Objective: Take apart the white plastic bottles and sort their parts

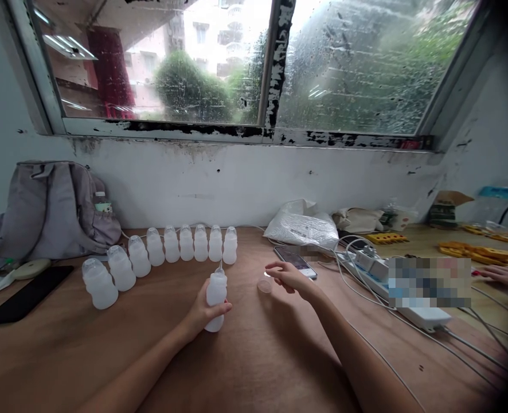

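My left hand (208, 312) is wrapped round a translucent white baby bottle (216, 293), which stands nearly upright above the wooden table. A narrow pale teat tops this bottle, with no cap over it. My right hand (292, 279) reaches in from the right with fingers stretched out, just beside and over a small clear cap (264, 285) on the tabletop. Whether a fingertip touches the cap, I cannot tell. Behind my left hand, several similar bottles (186, 244) with clear domed caps form a curved row, the nearest one (100, 287) at the left.
A phone (297, 263) lies beyond my right hand. White power strips (421, 312) and cables occupy the right. A grey backpack (56, 212) and a black slab (28, 293) are at left; a silvery bag (302, 222) rests by the wall. Another person's hand (503, 275) is at far right.
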`<action>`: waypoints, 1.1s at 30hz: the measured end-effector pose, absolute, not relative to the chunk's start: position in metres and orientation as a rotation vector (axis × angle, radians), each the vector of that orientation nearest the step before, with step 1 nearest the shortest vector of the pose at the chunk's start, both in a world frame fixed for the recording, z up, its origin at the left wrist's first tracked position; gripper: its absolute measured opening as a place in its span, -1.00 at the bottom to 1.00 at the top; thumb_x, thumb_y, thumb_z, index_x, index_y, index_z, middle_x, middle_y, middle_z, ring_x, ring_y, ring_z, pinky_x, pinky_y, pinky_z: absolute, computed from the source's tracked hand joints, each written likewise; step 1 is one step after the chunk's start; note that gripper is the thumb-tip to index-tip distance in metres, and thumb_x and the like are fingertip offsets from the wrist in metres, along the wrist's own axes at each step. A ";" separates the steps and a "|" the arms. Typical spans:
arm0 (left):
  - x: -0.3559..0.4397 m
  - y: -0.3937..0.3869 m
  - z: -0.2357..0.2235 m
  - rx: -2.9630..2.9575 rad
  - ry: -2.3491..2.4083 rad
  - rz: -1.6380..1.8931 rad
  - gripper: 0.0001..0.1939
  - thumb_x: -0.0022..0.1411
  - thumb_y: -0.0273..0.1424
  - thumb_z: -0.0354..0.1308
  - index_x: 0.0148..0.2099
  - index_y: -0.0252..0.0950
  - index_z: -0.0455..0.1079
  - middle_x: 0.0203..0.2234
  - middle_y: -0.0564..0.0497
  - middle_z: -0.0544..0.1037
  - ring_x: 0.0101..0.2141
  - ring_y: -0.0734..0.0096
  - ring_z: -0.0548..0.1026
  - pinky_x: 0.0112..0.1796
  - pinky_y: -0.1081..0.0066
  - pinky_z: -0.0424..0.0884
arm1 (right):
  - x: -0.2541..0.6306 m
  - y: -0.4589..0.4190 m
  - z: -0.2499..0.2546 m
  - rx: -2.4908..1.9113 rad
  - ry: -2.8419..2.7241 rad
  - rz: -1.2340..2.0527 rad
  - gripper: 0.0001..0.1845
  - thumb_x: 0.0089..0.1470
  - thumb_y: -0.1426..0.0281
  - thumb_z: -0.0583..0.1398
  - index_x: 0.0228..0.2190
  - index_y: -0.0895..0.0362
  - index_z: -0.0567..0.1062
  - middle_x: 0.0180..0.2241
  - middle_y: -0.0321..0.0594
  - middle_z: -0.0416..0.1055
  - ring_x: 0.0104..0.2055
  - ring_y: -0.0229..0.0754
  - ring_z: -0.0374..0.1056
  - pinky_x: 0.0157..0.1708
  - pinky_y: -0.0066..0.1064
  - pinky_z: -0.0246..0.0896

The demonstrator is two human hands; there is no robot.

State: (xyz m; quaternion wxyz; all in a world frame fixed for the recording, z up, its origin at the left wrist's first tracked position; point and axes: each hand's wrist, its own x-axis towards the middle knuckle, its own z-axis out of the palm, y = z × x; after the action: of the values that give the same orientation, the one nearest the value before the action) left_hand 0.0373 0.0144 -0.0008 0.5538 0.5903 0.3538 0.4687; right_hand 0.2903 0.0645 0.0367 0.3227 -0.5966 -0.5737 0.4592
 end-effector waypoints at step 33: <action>0.044 0.018 0.014 1.413 0.728 0.726 -0.75 -0.25 -0.56 0.15 -0.39 -0.33 0.28 -0.64 0.12 0.35 -0.60 0.49 0.30 -0.58 0.49 0.16 | 0.230 0.033 0.054 -0.908 -1.590 1.165 -0.69 -0.09 0.23 0.18 -0.30 0.16 0.45 -0.44 -0.26 0.37 -0.44 -0.31 0.23 -0.45 -0.47 0.15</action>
State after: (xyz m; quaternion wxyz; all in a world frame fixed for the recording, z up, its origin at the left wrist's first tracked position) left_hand 0.0438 0.0178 0.0136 0.6419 0.6199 0.3196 0.3187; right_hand 0.2298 0.0333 0.0538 0.4665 -0.3701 -0.6479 0.4749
